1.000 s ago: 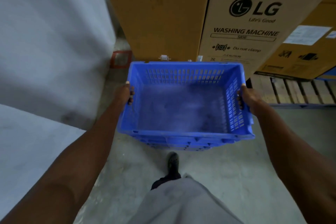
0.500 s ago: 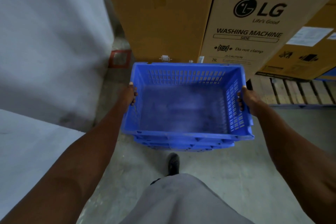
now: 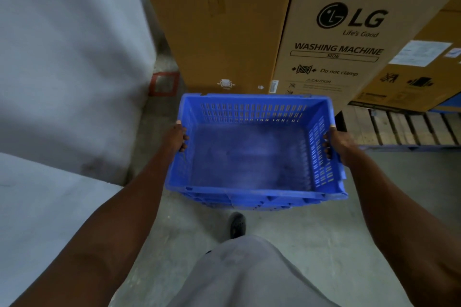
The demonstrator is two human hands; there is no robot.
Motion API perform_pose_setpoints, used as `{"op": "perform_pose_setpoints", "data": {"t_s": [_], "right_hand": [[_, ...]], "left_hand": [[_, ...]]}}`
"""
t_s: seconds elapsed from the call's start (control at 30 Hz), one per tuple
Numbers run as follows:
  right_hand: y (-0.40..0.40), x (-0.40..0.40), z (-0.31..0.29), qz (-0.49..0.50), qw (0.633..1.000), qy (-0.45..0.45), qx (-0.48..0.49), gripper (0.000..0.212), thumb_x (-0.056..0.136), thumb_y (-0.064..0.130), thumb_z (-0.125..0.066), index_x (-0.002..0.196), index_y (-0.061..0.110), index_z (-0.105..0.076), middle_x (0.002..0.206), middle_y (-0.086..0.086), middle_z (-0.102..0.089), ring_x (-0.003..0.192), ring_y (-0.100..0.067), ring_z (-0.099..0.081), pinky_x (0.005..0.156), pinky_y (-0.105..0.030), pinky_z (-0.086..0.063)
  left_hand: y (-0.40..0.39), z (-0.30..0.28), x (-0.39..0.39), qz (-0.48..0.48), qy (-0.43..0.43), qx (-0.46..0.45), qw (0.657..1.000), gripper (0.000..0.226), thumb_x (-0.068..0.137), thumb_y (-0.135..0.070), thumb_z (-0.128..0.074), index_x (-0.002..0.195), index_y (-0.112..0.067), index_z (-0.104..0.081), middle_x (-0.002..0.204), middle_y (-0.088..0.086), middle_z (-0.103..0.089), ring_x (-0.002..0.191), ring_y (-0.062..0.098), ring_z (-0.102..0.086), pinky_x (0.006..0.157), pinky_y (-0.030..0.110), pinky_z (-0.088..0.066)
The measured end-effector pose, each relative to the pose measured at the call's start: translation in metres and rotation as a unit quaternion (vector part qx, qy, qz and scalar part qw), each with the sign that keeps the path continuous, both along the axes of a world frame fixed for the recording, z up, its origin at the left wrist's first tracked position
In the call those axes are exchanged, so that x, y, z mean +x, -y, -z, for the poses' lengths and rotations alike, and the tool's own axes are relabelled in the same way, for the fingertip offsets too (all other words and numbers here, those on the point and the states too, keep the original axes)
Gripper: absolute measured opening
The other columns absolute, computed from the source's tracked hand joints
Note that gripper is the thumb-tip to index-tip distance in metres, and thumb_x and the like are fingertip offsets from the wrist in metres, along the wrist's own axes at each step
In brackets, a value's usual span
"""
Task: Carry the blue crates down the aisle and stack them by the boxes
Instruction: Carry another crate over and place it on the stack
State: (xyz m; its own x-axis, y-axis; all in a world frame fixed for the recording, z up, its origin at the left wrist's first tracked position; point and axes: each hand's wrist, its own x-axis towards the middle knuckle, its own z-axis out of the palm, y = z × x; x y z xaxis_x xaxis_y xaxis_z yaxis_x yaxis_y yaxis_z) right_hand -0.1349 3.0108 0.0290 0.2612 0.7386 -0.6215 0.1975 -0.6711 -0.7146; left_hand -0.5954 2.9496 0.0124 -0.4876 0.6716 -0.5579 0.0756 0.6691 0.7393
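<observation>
Blue crate at frame centre, empty, held level above the floor; more blue crate rims show nested just under its near edge. Left hand at 9 o'clock of the crate, fingers curled over the left rim and clamped on it. Right hand at 3 o'clock, fingers hooked inside the slotted right wall, gripping. At 12 o'clock, plain brown box; at 1 o'clock, LG box, just beyond the far rim. Pallet at 3 o'clock. Shoe at 6 o'clock.
</observation>
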Motion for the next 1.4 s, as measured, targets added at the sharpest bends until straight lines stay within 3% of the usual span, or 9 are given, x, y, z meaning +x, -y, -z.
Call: {"op": "perform_pose_setpoints", "data": {"t_s": [0.37,0.47,0.57,0.63,0.7,0.83,0.97,1.13,1.4], "right_hand": [[0.006,0.003,0.011,-0.001,0.999,0.037,0.039,0.049,0.104,0.048,-0.036,0.077,0.010,-0.054,0.070,-0.013,-0.053,0.054,-0.024,-0.048,0.051,-0.032,-0.043],[0.005,0.002,0.013,0.008,0.998,0.037,0.046,0.048,0.104,0.046,-0.037,0.077,0.011,-0.053,0.072,-0.013,-0.053,0.053,-0.023,-0.047,0.050,-0.030,-0.042],[0.004,0.002,0.015,0.006,0.997,0.059,0.052,0.046,0.103,0.045,-0.039,0.079,0.010,-0.053,0.078,-0.020,-0.057,0.052,-0.025,-0.050,0.049,-0.031,-0.045],[0.004,0.004,0.016,-0.012,0.995,0.088,0.053,0.045,0.101,0.047,-0.041,0.090,0.005,-0.056,0.092,-0.027,-0.063,0.059,-0.030,-0.058,0.054,-0.038,-0.051],[0.009,0.004,0.010,-0.054,0.987,0.147,0.044,0.049,0.099,0.047,-0.044,0.116,0.002,-0.056,0.114,-0.028,-0.064,0.085,-0.039,-0.065,0.072,-0.045,-0.054],[0.027,0.004,-0.001,-0.107,0.971,0.199,0.075,0.060,0.099,0.042,-0.050,0.148,0.011,-0.037,0.141,-0.024,-0.051,0.127,-0.042,-0.051,0.100,-0.044,-0.041],[0.055,0.015,0.000,-0.122,0.954,0.249,0.112,0.081,0.090,0.057,-0.049,0.156,0.016,-0.025,0.153,-0.023,-0.036,0.139,-0.043,-0.036,0.113,-0.054,-0.032],[0.119,0.014,-0.033,-0.105,0.921,0.332,0.175,0.072,0.094,0.043,-0.057,0.156,0.020,-0.028,0.158,-0.019,-0.030,0.146,-0.042,-0.022,0.117,-0.055,-0.021],[0.227,0.035,-0.052,-0.002,0.932,0.337,0.136,0.072,0.094,0.047,-0.056,0.157,0.035,-0.022,0.165,-0.008,-0.018,0.151,-0.037,-0.011,0.119,-0.052,-0.020]], "left_hand": [[0.000,0.009,0.004,-0.013,-0.055,0.032,0.998,0.042,0.107,-0.038,-0.031,0.073,-0.019,-0.045,0.065,0.004,-0.047,0.045,0.014,-0.042,0.029,0.012,-0.028],[0.005,0.017,-0.001,-0.002,-0.077,0.025,0.997,0.043,0.104,-0.043,-0.036,0.074,-0.014,-0.047,0.067,0.012,-0.050,0.055,0.026,-0.049,0.031,0.015,-0.034],[0.009,0.020,-0.005,0.018,-0.114,-0.004,0.993,0.063,0.093,-0.057,-0.041,0.107,0.001,-0.062,0.108,0.033,-0.063,0.091,0.043,-0.064,0.065,0.044,-0.055],[0.014,0.009,0.002,0.034,-0.164,-0.003,0.986,0.058,0.098,-0.045,-0.048,0.133,0.000,-0.055,0.131,0.027,-0.058,0.119,0.041,-0.057,0.097,0.046,-0.046],[0.020,0.000,0.010,0.045,-0.200,0.026,0.978,0.058,0.097,-0.038,-0.055,0.141,-0.002,-0.047,0.139,0.024,-0.052,0.128,0.040,-0.050,0.104,0.045,-0.041],[0.031,-0.016,0.020,0.082,-0.294,0.069,0.950,0.061,0.092,-0.035,-0.059,0.143,-0.008,-0.042,0.141,0.021,-0.047,0.130,0.039,-0.044,0.105,0.050,-0.039],[0.049,-0.039,0.054,0.095,-0.331,0.175,0.922,0.057,0.092,-0.032,-0.057,0.143,-0.010,-0.046,0.143,0.018,-0.048,0.131,0.038,-0.046,0.106,0.048,-0.040],[0.077,-0.062,0.124,0.166,-0.367,0.259,0.878,0.053,0.093,-0.033,-0.058,0.143,-0.016,-0.050,0.149,0.013,-0.043,0.138,0.032,-0.040,0.110,0.042,-0.035],[0.105,-0.064,0.262,0.416,-0.239,0.330,0.813,0.060,0.092,-0.045,-0.052,0.146,-0.018,-0.047,0.155,0.010,-0.039,0.142,0.029,-0.036,0.116,0.041,-0.032]]}}
